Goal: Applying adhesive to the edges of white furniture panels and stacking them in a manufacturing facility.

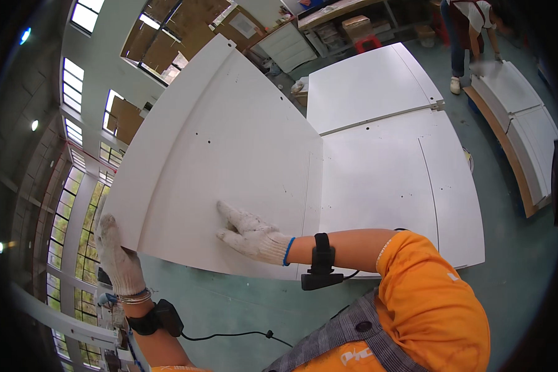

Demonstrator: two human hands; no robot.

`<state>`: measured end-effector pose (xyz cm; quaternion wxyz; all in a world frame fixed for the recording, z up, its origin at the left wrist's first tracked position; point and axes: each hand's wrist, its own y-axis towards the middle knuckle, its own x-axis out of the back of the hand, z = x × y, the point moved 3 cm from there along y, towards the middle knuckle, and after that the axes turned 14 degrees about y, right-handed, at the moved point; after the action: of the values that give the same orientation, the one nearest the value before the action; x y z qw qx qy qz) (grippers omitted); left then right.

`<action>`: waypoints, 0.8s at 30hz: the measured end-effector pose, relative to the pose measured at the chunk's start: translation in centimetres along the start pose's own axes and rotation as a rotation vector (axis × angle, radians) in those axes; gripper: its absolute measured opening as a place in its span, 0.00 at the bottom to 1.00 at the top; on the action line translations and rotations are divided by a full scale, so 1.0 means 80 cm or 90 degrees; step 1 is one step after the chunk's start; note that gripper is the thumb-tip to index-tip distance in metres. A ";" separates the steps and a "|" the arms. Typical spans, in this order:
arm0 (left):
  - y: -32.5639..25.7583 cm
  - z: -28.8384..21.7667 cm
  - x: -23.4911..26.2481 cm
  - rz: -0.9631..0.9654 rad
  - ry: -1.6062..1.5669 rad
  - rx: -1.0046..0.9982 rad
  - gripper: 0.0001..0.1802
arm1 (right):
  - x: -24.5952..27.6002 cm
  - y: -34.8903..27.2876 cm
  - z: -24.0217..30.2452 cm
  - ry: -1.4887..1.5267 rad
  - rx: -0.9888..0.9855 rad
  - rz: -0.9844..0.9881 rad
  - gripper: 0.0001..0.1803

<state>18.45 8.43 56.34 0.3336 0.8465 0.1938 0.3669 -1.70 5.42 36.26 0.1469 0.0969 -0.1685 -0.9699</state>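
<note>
A large white panel [248, 149] with small drilled holes stands tilted up on the left. Along its left side runs a raised strip. My left hand [123, 263], in a white knit glove, grips this panel at its lower left edge; part of its grasp is hard to see. My right hand [251, 235], gloved likewise with a blue cuff, rests on the panel's lower face with fingers and thumb stretched apart. To the right, a second white panel [378, 180] with a long groove lies flat, meeting the tilted one along a seam.
Beyond lies another white panel [372, 80]. At far right a person [471, 31] bends over a stack of white panels [514, 105] with a brown board [502, 149] beside it. A workbench [341, 12], a red stool [368, 43] and a white drawer unit [286, 46] stand behind.
</note>
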 end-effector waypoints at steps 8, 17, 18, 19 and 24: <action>0.006 0.017 0.023 0.005 -0.040 0.058 0.30 | 0.012 -0.009 -0.029 0.073 -0.115 0.055 0.39; 0.009 0.009 0.009 -0.019 -0.088 0.093 0.30 | 0.011 -0.055 -0.156 0.081 -0.359 -0.045 0.44; 0.012 0.020 0.017 -0.010 -0.083 0.099 0.30 | 0.009 -0.064 -0.173 0.039 -0.426 -0.041 0.45; 0.016 0.037 0.039 -0.022 -0.061 0.087 0.28 | 0.006 -0.069 -0.178 0.046 -0.433 -0.035 0.45; 0.024 0.051 0.042 -0.029 -0.009 0.042 0.28 | 0.001 -0.092 -0.235 -0.035 -0.434 -0.054 0.50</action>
<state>23.89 7.24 57.27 0.3149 0.8549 0.2231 0.3466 0.81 6.42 16.25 0.1259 0.0228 0.1653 -0.9779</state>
